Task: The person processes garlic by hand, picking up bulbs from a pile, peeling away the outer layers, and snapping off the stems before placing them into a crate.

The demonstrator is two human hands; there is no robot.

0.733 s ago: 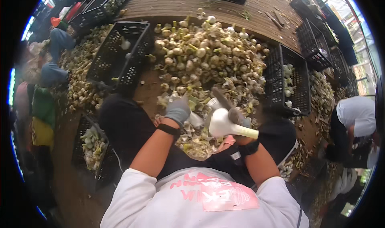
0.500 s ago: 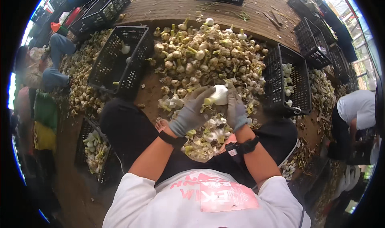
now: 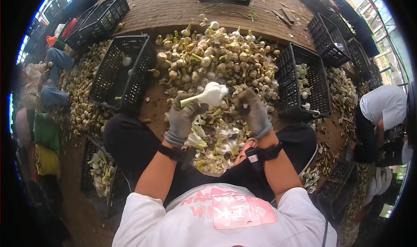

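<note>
My left hand, in a grey work glove, is closed round the green stem of a peeled white garlic bulb. The bulb's root end points right and slightly up, over the near edge of the garlic heap. Just right of the bulb, apart from it, is my right hand, also gloved, its fingers curled in. What those fingers hold, if anything, is too dark to make out. Under both hands lies a mound of loose garlic skins and stem pieces, between my bent legs.
A black crate with a few bulbs stands left of the heap; another black crate with peeled bulbs stands right. A third crate of garlic sits by my left leg. People work at both sides, one in a white shirt.
The bulb has gone left and slightly up with my left hand, its root end now swung out to the right. My right hand has come away from it and its fingers have curled.
</note>
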